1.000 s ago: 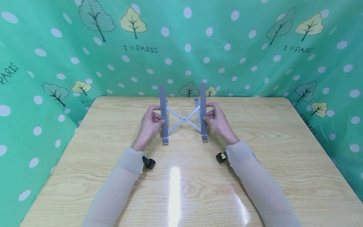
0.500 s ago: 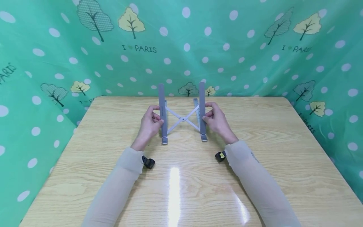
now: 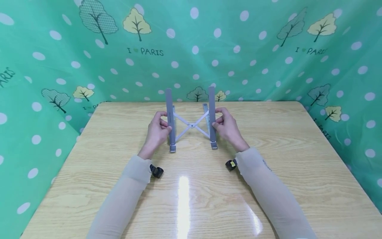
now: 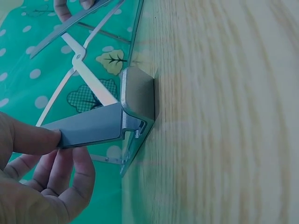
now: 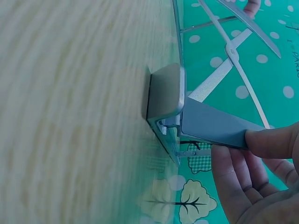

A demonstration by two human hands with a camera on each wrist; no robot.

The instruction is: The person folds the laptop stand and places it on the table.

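Observation:
A grey folding laptop stand (image 3: 212,129) stands unfolded toward the back of the wooden table, its two long arms raised and joined by a silver X-shaped brace (image 3: 192,125). My left hand (image 3: 158,129) pinches the left arm between thumb and fingers. On the other side, my right hand (image 3: 228,125) pinches the right arm the same way. In the left wrist view the thumb lies on top of the grey bar (image 4: 93,126), fingers beneath. The right wrist view has the thumb on the matching bar (image 5: 212,123), near the lipped front foot (image 5: 166,93).
The wooden table (image 3: 119,192) carries bright light reflections toward its front. A green curtain (image 3: 191,49) printed with trees and white dots hangs behind and along both sides. Small black cameras (image 3: 156,171) are strapped at both wrists.
The head view has shifted slightly, so everything sits a little further left. Both hands keep their hold on the laptop stand, which looks the same.

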